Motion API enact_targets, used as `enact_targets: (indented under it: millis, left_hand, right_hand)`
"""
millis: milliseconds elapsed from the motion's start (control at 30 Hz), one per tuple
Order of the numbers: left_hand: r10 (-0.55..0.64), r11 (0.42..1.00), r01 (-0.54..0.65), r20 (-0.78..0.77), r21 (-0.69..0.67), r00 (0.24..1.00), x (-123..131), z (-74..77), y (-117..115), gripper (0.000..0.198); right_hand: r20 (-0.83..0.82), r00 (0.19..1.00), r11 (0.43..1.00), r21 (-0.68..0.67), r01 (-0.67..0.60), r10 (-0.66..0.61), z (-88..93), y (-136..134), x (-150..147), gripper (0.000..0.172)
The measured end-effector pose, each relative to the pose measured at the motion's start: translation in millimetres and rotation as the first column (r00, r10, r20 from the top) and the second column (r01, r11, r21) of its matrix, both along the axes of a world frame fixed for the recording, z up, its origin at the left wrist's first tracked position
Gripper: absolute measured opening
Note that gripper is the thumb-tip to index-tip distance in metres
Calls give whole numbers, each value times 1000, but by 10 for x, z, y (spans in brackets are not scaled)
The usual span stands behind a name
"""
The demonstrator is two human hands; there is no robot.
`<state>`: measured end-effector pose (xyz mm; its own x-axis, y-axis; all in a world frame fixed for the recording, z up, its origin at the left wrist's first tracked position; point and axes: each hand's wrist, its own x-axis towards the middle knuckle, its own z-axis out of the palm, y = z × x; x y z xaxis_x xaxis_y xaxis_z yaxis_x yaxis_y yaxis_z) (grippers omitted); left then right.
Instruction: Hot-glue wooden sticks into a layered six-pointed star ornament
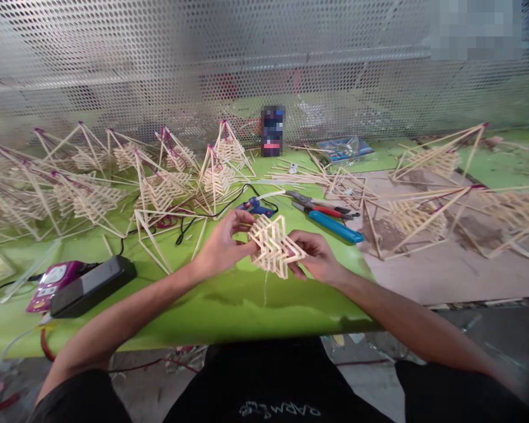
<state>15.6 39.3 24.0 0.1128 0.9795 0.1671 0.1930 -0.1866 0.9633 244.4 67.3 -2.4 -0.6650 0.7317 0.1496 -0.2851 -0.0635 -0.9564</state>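
A small stacked lattice of pale wooden sticks [275, 247] is held up in front of me, over the green tabletop. My left hand [229, 241] grips its left side between thumb and fingers. On the opposite side, my right hand [315, 255] pinches the lattice's right corner, some fingers hidden behind it. A thin pale strand hangs below the lattice. Just beyond my hands lie a blue glue gun [258, 207] with a black cord, pliers with red grips [321, 207], and a tool with a teal handle [335, 226].
Several stick pyramids with hanging lattices [88, 200] crowd the left; more [417, 217] stand on a brown board [405, 276] at right. Loose sticks [291, 177] and a propped phone [272, 132] are at the back, before a perforated metal screen [158, 64]. A purple power strip [55, 282] sits left.
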Motion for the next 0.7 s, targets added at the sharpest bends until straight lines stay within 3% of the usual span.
enact_targets:
  millis: [167, 300, 567, 700]
  left_hand:
    - [106, 986, -94, -85, 139, 991, 10, 66, -63, 21]
    - [122, 946, -73, -140, 314, 983, 21, 111, -139, 6]
    - [162, 851, -23, -222, 524, 962, 37, 98, -173, 31]
    - [155, 855, 2, -259, 519, 954, 81, 96, -170, 24]
  right_hand:
    - [-14, 998, 998, 9, 62, -62, -4, 48, 16, 33]
    - [-23, 993, 993, 40, 115, -114, -15, 63, 30, 28]
    - [-26, 983, 974, 132, 182, -181, 11, 5, 15, 29]
    - [4, 980, 959, 204, 195, -200, 27, -59, 12, 23]
